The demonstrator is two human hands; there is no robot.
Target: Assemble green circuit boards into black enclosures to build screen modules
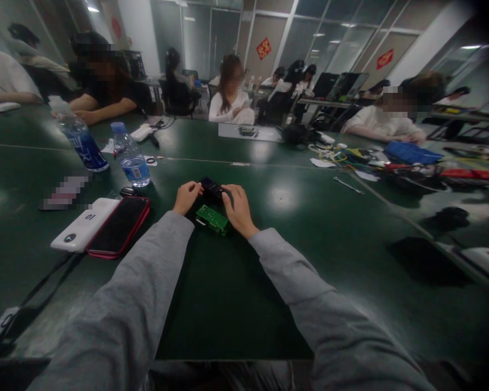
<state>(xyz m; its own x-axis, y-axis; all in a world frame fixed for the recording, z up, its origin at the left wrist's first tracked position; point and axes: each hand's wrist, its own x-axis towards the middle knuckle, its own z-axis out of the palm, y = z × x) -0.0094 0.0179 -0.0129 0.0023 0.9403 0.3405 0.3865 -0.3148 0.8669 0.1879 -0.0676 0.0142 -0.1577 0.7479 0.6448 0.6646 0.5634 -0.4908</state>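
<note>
A small black device (212, 187) with a screen and buttons lies on the green table in front of me. My right hand (239, 207) grips its right end, thumb at the near side and fingers over the far side. At the device's left end, my left hand (185, 197) is closed in a pinch; anything between its fingertips is too small to make out. Just nearer to me, a green circuit board (212, 217) rests on the table, with a pale part at its left edge.
Left of my arms lie a red-edged phone (119, 225), a white power bank (83, 224) and another phone (65, 193). Two water bottles (133, 157) stand behind them. A wrench (348, 185) and tangled cables (350, 155) lie at right. Several people sit beyond.
</note>
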